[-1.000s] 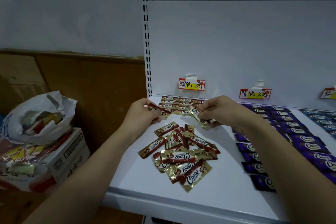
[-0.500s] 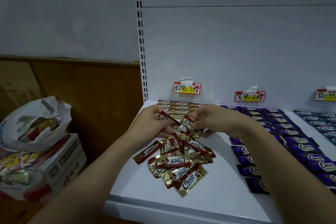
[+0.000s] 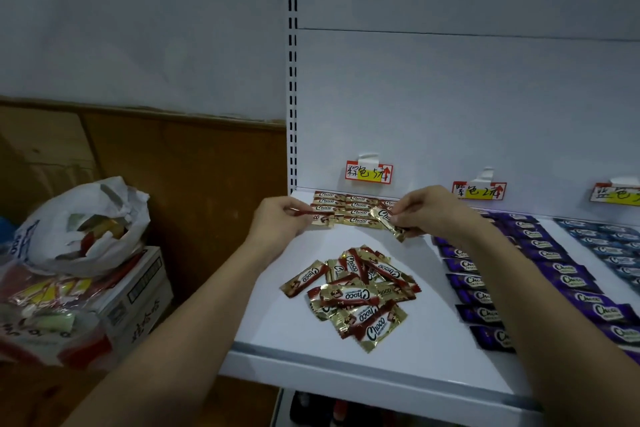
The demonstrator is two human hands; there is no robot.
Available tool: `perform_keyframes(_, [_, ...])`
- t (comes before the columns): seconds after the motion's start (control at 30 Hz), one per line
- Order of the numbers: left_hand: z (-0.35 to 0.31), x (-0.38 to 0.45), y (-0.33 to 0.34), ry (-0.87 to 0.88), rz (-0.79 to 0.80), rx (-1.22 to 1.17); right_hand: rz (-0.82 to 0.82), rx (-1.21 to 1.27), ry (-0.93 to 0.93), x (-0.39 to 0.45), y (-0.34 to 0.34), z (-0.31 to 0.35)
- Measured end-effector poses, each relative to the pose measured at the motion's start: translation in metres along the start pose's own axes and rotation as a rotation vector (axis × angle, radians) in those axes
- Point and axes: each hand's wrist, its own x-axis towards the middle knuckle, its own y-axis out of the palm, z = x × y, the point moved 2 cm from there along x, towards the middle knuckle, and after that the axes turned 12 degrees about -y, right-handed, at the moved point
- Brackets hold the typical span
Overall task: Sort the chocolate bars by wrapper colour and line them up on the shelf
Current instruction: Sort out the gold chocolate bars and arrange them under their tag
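On the white shelf (image 3: pixel 277 329) lies a loose heap of gold-and-red Choco bars (image 3: pixel 356 295). At the back, under the left price tag (image 3: pixel 369 172), several of the same bars lie in neat rows (image 3: pixel 349 206). My left hand (image 3: pixel 280 224) pinches one gold-and-red bar (image 3: pixel 320 218) at the front left end of those rows. My right hand (image 3: pixel 429 210) pinches another gold-and-red bar (image 3: pixel 386 221), tilted, at the rows' right end. Purple bars (image 3: pixel 554 270) lie in rows to the right, blue bars (image 3: pixel 613 243) beyond them.
Two more price tags (image 3: pixel 479 190) hang on the shelf's back panel. Left of the shelf, a cardboard box (image 3: pixel 138 295) carries a white plastic bag (image 3: pixel 83 222) and packets of snacks. A slotted upright (image 3: pixel 292 80) marks the shelf's left edge.
Both hands have moved from above the heap back to the lined-up rows, each carrying its bar. The left bar now lies flat at the rows' front left corner.
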Motion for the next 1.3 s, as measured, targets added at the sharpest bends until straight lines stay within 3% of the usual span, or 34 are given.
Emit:
perform_keyframes(0.23, [-0.013,0.014,-0.002,0.13,0.056,0.454,0.136,-0.338,-0.111,0.018,0.028,0.008])
perform_keyframes(0.7, [-0.009,0.038,0.013,0.302,0.045,0.584,0.079,-0.585,-0.208,0.044,0.055,-0.009])
perform_keyframes(0.87, [-0.014,0.025,0.009,0.352,-0.001,0.579,-0.005,-0.534,-0.254,0.03,0.045,-0.006])
perform_keyframes(1.0, [-0.018,0.009,0.009,0.366,0.115,0.509,0.018,-0.467,-0.247,0.008,0.027,0.0])
perform_keyframes(1.17, [-0.009,-0.009,0.013,0.428,0.165,0.784,0.214,-0.464,-0.292,-0.024,0.027,0.003])
perform_keyframes(1.3, [-0.005,-0.013,0.01,0.432,0.183,0.98,0.262,-0.482,-0.297,-0.041,0.036,0.003])
